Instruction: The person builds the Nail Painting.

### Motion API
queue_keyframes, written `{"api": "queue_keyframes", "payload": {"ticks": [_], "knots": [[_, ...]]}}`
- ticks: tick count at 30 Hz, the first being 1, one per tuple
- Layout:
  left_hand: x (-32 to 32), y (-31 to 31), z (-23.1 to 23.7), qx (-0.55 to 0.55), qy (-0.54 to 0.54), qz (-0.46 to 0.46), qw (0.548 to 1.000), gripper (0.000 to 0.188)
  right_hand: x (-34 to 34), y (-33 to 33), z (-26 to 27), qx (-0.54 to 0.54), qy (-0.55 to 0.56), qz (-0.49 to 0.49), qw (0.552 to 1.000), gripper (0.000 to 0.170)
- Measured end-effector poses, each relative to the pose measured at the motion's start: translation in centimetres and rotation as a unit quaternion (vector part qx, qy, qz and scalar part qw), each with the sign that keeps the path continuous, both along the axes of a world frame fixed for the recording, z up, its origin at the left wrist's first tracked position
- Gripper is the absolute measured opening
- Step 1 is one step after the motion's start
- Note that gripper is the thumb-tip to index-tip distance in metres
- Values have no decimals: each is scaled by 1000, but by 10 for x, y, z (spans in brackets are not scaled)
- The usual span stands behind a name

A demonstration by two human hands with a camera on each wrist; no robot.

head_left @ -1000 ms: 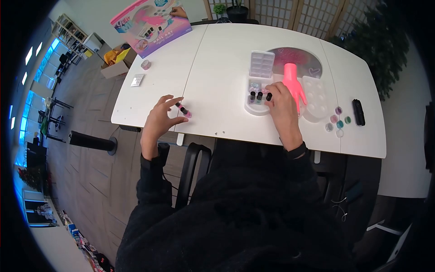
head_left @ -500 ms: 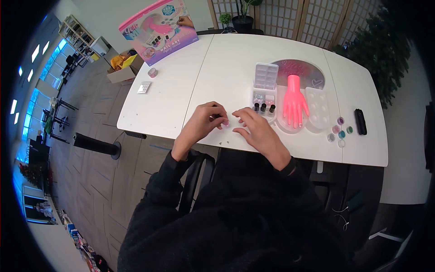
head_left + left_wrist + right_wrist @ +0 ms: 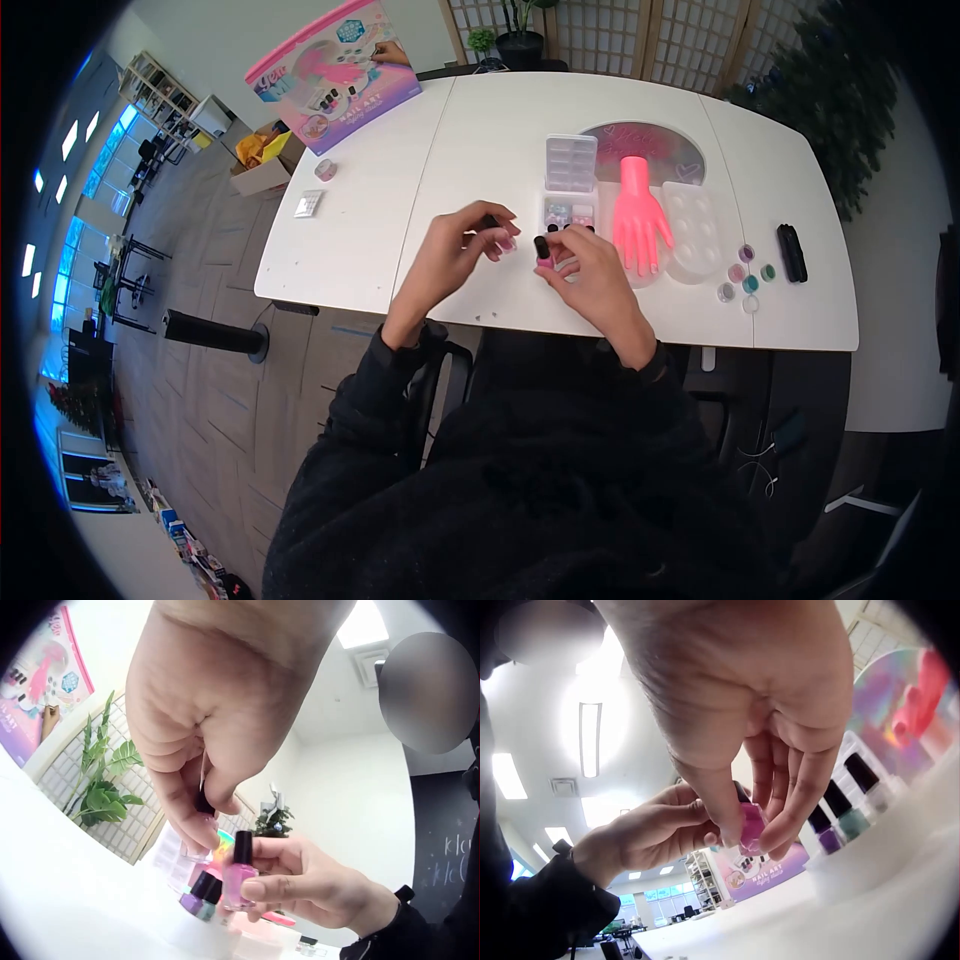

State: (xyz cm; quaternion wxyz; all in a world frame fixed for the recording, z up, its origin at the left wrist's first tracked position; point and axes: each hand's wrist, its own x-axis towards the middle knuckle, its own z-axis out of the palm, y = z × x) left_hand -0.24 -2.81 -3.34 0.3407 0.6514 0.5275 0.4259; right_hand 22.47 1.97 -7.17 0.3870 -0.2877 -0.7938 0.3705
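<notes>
Pinching a pink nail polish bottle [image 3: 238, 889] in the right hand [image 3: 592, 275] and a paler bottle [image 3: 509, 244] in the left hand [image 3: 450, 255], above the table [image 3: 490, 140] toward its near edge; seemingly partway, with three bottles [image 3: 851, 823] in the white tray [image 3: 855, 874], two still out.

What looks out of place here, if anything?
Two tiny greyish bits near the front edge of the white table: odd because they lie loose, apart from everything else. Too small to identify. No spill shows; the pink bottle looks capped.
</notes>
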Motion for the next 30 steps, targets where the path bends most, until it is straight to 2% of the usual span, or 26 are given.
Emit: {"api": "queue_keyframes", "payload": {"ticks": [5, 9, 13, 15, 21, 25, 30], "knots": [[-2, 0, 9, -18, -57, -13, 998, 15, 22, 9, 13, 36, 16, -64, 997, 33], [3, 3, 4, 2, -56, -41, 998, 17, 32, 11, 19, -8, 9, -86, 996, 44], [9, 7, 2, 9, -31, -48, 998, 19, 37, 9, 24, -45, 5, -81, 996, 49], [10, 9, 1, 11, -25, -55, 998, 19, 39, 12, 20, -130, 53, -43, 989, 49], [19, 9, 8, 3, 7, -28, 1000, 18, 39, 15, 18, -131, 112, -35, 984, 50], [21, 11, 5, -12, 27, -5, 1000, 20, 39, 16, 16, -114, 94, -45, 988, 48], [22, 13, 4, -35, -5, 0, 999, 20, 40, 14, 23, -114, 61, -52, 990, 43]]}}
